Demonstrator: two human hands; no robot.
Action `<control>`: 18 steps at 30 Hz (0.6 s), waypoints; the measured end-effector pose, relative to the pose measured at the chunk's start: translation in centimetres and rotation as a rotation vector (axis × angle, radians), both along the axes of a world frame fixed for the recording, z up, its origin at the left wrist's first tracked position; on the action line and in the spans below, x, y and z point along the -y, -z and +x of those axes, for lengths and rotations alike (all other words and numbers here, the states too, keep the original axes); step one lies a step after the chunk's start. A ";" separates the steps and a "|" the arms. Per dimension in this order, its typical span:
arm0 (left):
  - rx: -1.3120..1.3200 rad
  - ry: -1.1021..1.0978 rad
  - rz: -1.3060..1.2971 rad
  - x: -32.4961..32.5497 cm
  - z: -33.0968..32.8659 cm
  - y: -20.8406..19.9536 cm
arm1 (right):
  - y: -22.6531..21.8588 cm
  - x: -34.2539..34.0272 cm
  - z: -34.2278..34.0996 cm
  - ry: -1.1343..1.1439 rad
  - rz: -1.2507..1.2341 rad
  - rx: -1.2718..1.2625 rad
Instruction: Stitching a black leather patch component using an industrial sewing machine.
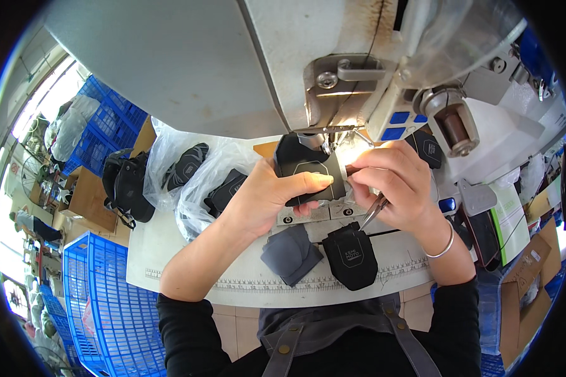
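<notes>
A black fabric piece (pixel 299 164) with a pale outline lies beneath the presser foot (pixel 326 144) of a sewing machine (pixel 170 69), lit by its lamp. My left hand (pixel 258 195) grips its left edge, thumb on top. My right hand (pixel 393 182) is at the piece's right edge, fingers curled and pinched close to the needle area. A slim, pointed metal tool (pixel 374 210), tweezers or snips, is tucked in that hand, tip downward. Nearer me on the bed lie a finished-looking black fabric pouch (pixel 352 257) and several grey fabric pieces (pixel 289 254).
Clear plastic bags (pixel 192 207) with black pieces stand on the table's left. Blue plastic crates (pixel 110 308) stand to the left of the table. A thread bobbin (pixel 451 122) hangs at the machine's right. A phone (pixel 482 235) and a cardboard box (pixel 525 295) are at right.
</notes>
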State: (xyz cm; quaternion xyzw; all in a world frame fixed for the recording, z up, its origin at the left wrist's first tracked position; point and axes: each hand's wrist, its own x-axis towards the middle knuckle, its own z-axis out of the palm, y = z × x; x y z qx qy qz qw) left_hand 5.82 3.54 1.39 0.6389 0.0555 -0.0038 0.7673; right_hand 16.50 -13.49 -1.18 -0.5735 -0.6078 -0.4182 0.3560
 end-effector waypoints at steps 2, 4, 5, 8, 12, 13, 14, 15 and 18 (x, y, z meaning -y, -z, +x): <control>-0.002 0.006 0.005 0.0 0.0 -0.1 | 0.0 0.1 0.1 -0.009 0.010 -0.002; 0.003 0.012 0.004 0.0 0.0 0.0 | 0.0 0.1 0.0 -0.027 -0.036 -0.022; 0.006 0.016 0.003 -0.1 0.0 0.0 | 0.0 0.2 -0.1 -0.026 -0.036 -0.021; 0.004 0.001 0.009 -0.1 0.0 0.0 | 0.0 0.2 -0.3 0.017 -0.095 0.067; -0.021 -0.017 0.048 0.0 -0.1 0.2 | 0.0 -0.2 -0.1 0.052 -0.018 0.174; 0.001 -0.027 0.043 0.1 -0.1 0.2 | 0.0 -0.2 -0.2 0.059 -0.006 0.185; 0.022 -0.037 0.039 0.2 -0.1 0.2 | 0.1 -0.2 -0.2 0.066 0.006 0.195; 0.024 -0.042 0.039 0.1 -0.2 0.2 | 0.0 -0.2 -0.3 0.062 0.007 0.196; 0.038 -0.009 0.017 -0.1 -0.1 0.3 | 0.0 -0.2 -0.3 0.072 -0.016 0.193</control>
